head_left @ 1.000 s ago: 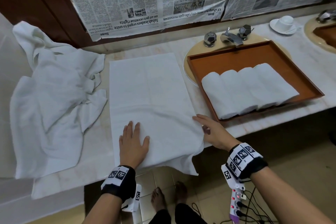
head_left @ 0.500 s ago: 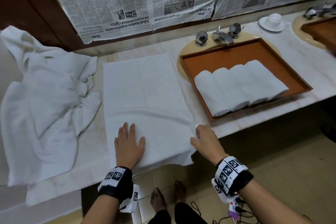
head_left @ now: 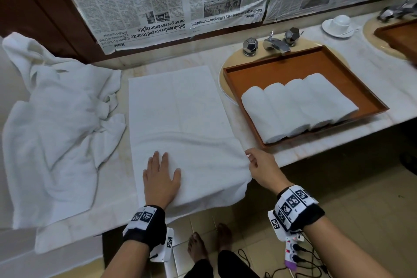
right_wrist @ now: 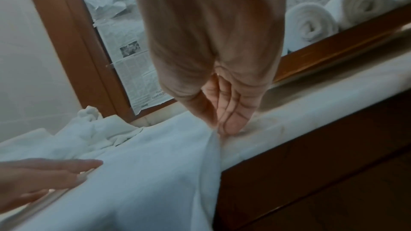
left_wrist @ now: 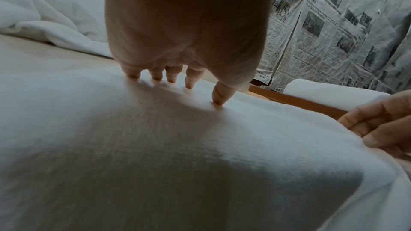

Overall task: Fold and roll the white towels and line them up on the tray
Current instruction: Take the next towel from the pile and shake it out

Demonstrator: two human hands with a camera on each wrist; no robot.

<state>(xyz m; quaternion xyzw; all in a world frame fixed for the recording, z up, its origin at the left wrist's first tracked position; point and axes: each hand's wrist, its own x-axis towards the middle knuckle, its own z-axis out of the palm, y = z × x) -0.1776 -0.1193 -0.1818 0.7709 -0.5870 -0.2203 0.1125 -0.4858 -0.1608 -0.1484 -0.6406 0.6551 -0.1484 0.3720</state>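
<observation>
Since a second ago our right hand [head_left: 262, 168] slid nearer along the flat towel [head_left: 180, 119], its grip now pinching the edge; our left hand [head_left: 161, 177] presses flat on it, beside the tray [head_left: 282, 70].

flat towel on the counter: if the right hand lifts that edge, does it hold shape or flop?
Likely flops: the flat towel already sags over the counter edge and puckers where the right hand pinches it. Probably slides little, since the left hand presses it flat. It looks thin and light, though its weight is a guess.
</observation>
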